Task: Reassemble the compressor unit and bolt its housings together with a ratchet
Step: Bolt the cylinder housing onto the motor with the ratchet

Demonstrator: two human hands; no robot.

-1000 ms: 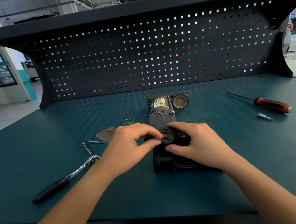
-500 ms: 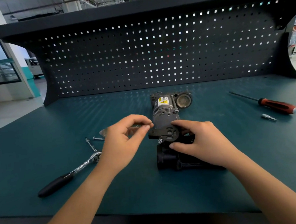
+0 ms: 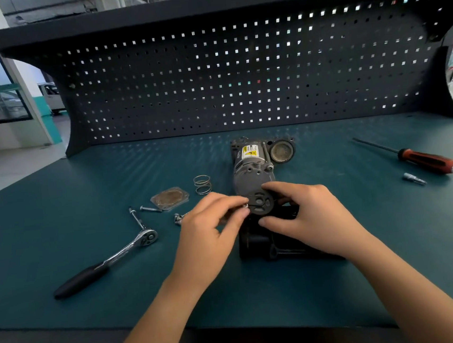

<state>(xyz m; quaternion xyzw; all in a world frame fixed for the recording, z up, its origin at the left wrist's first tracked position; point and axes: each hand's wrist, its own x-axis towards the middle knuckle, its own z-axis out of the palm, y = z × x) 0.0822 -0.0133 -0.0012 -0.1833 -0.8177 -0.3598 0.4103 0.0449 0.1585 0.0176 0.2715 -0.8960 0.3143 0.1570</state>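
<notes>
The compressor unit lies mid-bench: a grey motor body (image 3: pixel 251 170) at the back and a black housing (image 3: pixel 256 244) in front of it. A round black plate (image 3: pixel 260 201) sits where the two meet. My right hand (image 3: pixel 310 216) holds this plate between index finger and thumb. My left hand (image 3: pixel 208 235) pinches a small silver bolt (image 3: pixel 245 205) against the plate's left edge. The ratchet (image 3: pixel 117 256), with a black handle and an extension, lies on the bench to the left, untouched.
Left of the unit lie a wire spring (image 3: pixel 202 184), a flat metal cover plate (image 3: pixel 170 198) and loose bolts (image 3: pixel 150 208) (image 3: pixel 178 218). A red-handled screwdriver (image 3: pixel 423 158) and a small bit (image 3: pixel 414 179) lie at the right. A pegboard (image 3: pixel 239 81) backs the green bench.
My left hand drew back to the left half a second ago, then returned to the plate's left edge with a small bolt. My right hand stayed on the plate.
</notes>
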